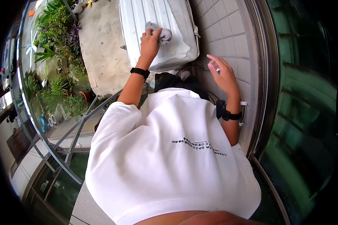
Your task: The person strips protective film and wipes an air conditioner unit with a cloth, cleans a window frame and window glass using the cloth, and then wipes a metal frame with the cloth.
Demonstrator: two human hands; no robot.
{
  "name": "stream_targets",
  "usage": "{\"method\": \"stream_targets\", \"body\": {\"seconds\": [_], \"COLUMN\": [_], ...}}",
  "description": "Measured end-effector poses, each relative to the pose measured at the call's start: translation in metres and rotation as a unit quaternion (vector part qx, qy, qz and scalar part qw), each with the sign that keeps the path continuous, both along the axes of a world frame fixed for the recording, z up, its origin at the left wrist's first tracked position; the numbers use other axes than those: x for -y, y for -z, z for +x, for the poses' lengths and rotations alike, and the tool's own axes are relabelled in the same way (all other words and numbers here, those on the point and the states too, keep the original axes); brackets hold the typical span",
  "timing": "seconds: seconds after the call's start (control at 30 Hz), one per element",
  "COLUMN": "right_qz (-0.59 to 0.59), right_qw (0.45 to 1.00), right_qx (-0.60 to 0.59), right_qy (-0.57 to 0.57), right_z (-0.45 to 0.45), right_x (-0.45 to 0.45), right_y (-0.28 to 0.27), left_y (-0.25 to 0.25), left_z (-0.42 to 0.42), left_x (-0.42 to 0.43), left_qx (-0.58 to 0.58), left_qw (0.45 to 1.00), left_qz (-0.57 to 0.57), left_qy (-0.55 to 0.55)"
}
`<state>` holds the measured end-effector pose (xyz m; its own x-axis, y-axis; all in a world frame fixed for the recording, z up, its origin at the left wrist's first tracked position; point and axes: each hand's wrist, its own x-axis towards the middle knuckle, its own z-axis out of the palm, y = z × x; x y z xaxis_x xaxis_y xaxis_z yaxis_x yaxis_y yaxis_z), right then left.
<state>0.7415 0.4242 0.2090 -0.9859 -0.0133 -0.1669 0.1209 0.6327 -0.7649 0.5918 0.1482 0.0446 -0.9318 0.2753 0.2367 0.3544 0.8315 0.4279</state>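
My left hand point(150, 44) presses a bunched grey cloth point(164, 35) against the top of a white ribbed hard case that looks like a suitcase point(154, 56). Its fingers are closed on the cloth, and part of the rag sticks out on both sides. Along the case's near end, an irregular patch of the surface has a different sheen. My right hand point(222, 73) hangs in the air right of the case, beside the tiled wall. Its fingers are apart and touch nothing; a small shiny spot by the palm is too small to make out.
A grey tiled wall point(221, 30) runs close along the right, with a dark-framed green glass panel point(304, 105) beyond it. To the left are concrete ground point(101, 41), potted plants point(60, 86) and a metal frame point(73, 144).
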Motion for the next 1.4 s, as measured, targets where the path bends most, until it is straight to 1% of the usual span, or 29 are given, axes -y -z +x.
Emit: {"method": "stream_targets", "body": {"seconds": [0.07, 0.1, 0.13, 0.2, 0.23, 0.27, 0.3, 0.37, 0.43, 0.5, 0.53, 0.6, 0.63, 0.67, 0.77, 0.87, 0.97, 1.07, 1.1, 1.2, 1.23, 1.27, 1.33, 1.37, 1.4], "right_qz": [0.009, 0.024, -0.016, 0.024, 0.028, 0.028, 0.025, 0.071, 0.102, 0.143, 0.170, 0.218, 0.221, 0.211, 0.196, 0.184, 0.182, 0.185, 0.192, 0.212, 0.220, 0.230, 0.257, 0.270, 0.305], "right_qw": [1.000, 0.998, 0.997, 0.989, 0.983, 0.977, 0.971, 0.957, 0.951, 0.946, 0.942, 0.935, 0.937, 0.939, 0.943, 0.946, 0.950, 0.947, 0.944, 0.936, 0.933, 0.930, 0.927, 0.923, 0.908], "right_qx": [0.019, -0.016, 0.013, -0.065, -0.088, -0.111, -0.134, -0.129, -0.100, -0.066, -0.071, -0.086, -0.054, -0.049, -0.022, -0.031, -0.035, -0.046, -0.049, -0.059, -0.061, -0.062, 0.001, 0.031, 0.047], "right_qy": [-0.017, -0.063, -0.072, -0.133, -0.156, -0.178, -0.197, -0.251, -0.275, -0.284, -0.281, -0.268, -0.265, -0.266, -0.266, -0.265, -0.250, -0.258, -0.262, -0.274, -0.278, -0.281, -0.275, -0.272, -0.283], "right_z": [-0.012, -0.020, -0.028, -0.045, -0.054, -0.063, -0.069, -0.077, -0.073, -0.067, -0.062, -0.049, -0.048, -0.052, -0.055, -0.055, -0.058, -0.064, -0.066, -0.071, -0.074, -0.075, -0.079, -0.082, -0.083], "right_x": [-0.003, -0.003, 0.000, 0.007, 0.012, 0.020, 0.031, 0.046, 0.057, 0.063, 0.064, 0.069, 0.071, 0.073, 0.071, 0.068, 0.071, 0.072, 0.074, 0.080, 0.082, 0.085, 0.097, 0.104, 0.114], "right_y": [0.017, 0.031, 0.043, 0.073, 0.085, 0.098, 0.112, 0.136, 0.165, 0.208, 0.212, 0.215, 0.214, 0.214, 0.205, 0.207, 0.210, 0.211, 0.210, 0.203, 0.198, 0.193, 0.179, 0.174, 0.170], "left_y": [0.040, 0.060, 0.051, 0.049, 0.047, 0.046, 0.043, 0.039, 0.039, 0.061, 0.054, 0.050, 0.046, 0.044, 0.052, 0.059, 0.068, 0.074, 0.079, 0.091, 0.095, 0.099, 0.102, 0.103, 0.102], "left_z": [0.017, 0.024, 0.032, 0.045, 0.050, 0.055, 0.060, 0.068, 0.080, 0.094, 0.096, 0.111, 0.119, 0.127, 0.135, 0.123, 0.120, 0.116, 0.112, 0.095, 0.089, 0.083, 0.068, 0.061, 0.053], "left_x": [0.032, 0.039, 0.037, 0.032, 0.028, 0.021, 0.014, 0.002, -0.004, -0.003, -0.005, -0.009, -0.015, -0.022, -0.032, -0.036, -0.033, -0.023, -0.018, 0.003, 0.011, 0.018, 0.035, 0.041, 0.048], "left_qx": [0.107, 0.036, 0.084, 0.125, 0.116, 0.138, 0.135, 0.137, 0.154, 0.147, 0.142, 0.195, 0.188, 0.184, 0.186, 0.245, 0.235, 0.215, 0.179, 0.161, 0.127, 0.135, 0.149, 0.143, 0.141], "left_qw": [0.987, 0.992, 0.991, 0.987, 0.990, 0.987, 0.987, 0.984, 0.982, 0.984, 0.985, 0.973, 0.973, 0.971, 0.963, 0.943, 0.948, 0.955, 0.965, 0.977, 0.985, 0.986, 0.986, 0.988, 0.988], "left_qz": [-0.118, -0.117, -0.102, -0.098, -0.077, -0.077, -0.073, -0.070, -0.051, -0.024, -0.010, 0.043, 0.022, 0.002, 0.000, -0.010, -0.002, 0.009, 0.018, 0.022, 0.031, 0.042, 0.063, 0.053, 0.054], "left_qy": [0.008, 0.019, 0.011, -0.008, -0.014, -0.035, -0.055, -0.085, -0.096, -0.098, -0.101, -0.117, -0.135, -0.152, -0.196, -0.223, -0.216, -0.202, -0.191, -0.136, -0.109, -0.083, -0.029, -0.006, 0.011]}}
